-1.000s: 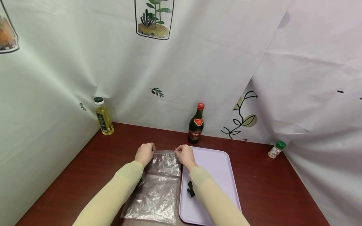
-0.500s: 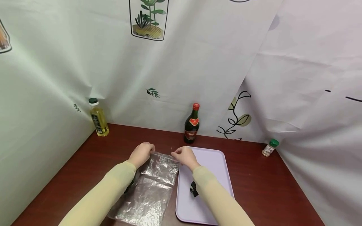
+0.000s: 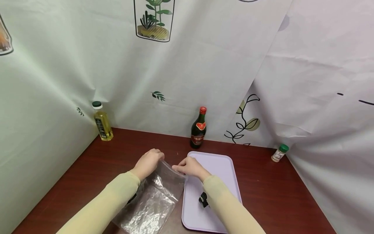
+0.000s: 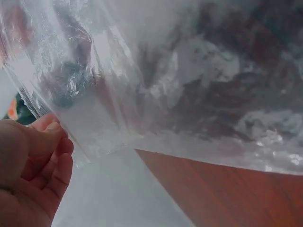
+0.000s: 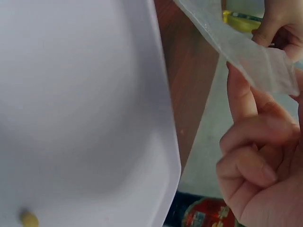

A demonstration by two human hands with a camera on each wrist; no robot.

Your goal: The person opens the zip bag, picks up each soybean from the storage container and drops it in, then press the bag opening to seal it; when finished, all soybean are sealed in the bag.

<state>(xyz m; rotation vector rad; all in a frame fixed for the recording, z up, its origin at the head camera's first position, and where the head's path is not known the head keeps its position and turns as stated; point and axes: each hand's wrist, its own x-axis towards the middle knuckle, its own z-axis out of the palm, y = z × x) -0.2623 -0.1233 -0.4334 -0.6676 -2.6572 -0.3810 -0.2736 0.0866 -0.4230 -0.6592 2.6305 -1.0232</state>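
Grip, left hand [image 3: 147, 164]: thumb and fingertips together, clamped on the plastic bag [image 3: 152, 204] at its top edge.
Grip, right hand [image 3: 191, 168]: index finger and thumb appear pinched on the same edge, other end; thumb mostly cut off in wrist view.
Bag place: edge strip spans between both hands; sheet slopes from the grip toward the person, over the table [image 3: 271, 195].
Bag handling: likely very light, limp, slippery; thin film could crease or tear.
Best hold: probably the edge strip, near the corners.
Tray [image 3: 216, 162]: beneath right hand and forearm.
Dark bottle [image 3: 198, 132]: beyond right hand.
Oil bottle [image 3: 103, 125]: beyond left hand, further left.
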